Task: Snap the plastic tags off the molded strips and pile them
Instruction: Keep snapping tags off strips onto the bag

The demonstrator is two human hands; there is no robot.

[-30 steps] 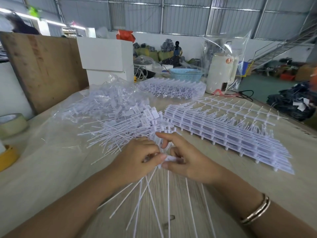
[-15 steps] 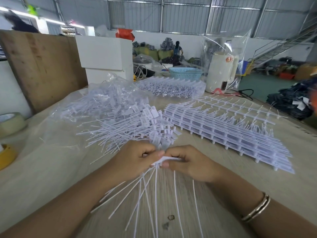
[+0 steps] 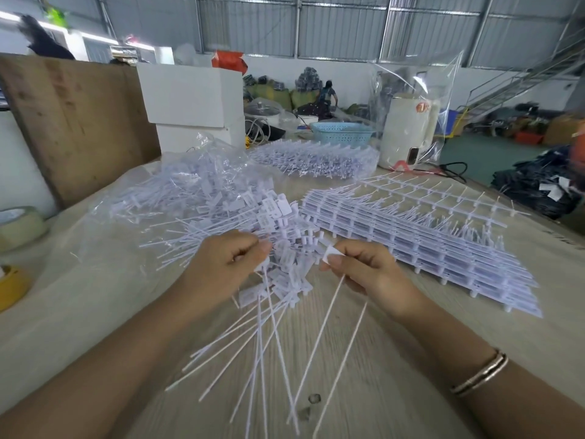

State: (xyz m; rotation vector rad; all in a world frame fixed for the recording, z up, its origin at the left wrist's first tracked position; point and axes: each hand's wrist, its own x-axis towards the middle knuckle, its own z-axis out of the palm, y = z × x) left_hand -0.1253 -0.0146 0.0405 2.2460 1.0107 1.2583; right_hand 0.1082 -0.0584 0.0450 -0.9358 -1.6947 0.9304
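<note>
Partly through: one tag in hand, a stack of strips left

Just freed, as far as I can judge, a single white tag (image 3: 331, 254) is pinched at its flat head between thumb and fingers of the right hand (image 3: 364, 274), its thin tail hanging down toward the table (image 3: 474, 343). Beside it the left hand (image 3: 228, 264) is curled round a bunch of tags (image 3: 278, 280), their tails fanning down across the wood. Both hands sit at the near edge of the loose pile (image 3: 221, 217), which spreads away from them over a clear plastic sheet (image 3: 104, 248).

Done so far: that pile is already sizeable. Left: right of the pile lies a thick stack of molded strips (image 3: 427, 242) with tags attached, and beyond the pile a further bundle (image 3: 316, 160) waits, so I'd call the job well short of finished.

Bare wood lies open on the near side of the pile. Left of the pile, two tape rolls (image 3: 19, 229) sit at the table edge; the strip stack reaches near the right-hand edge
</note>
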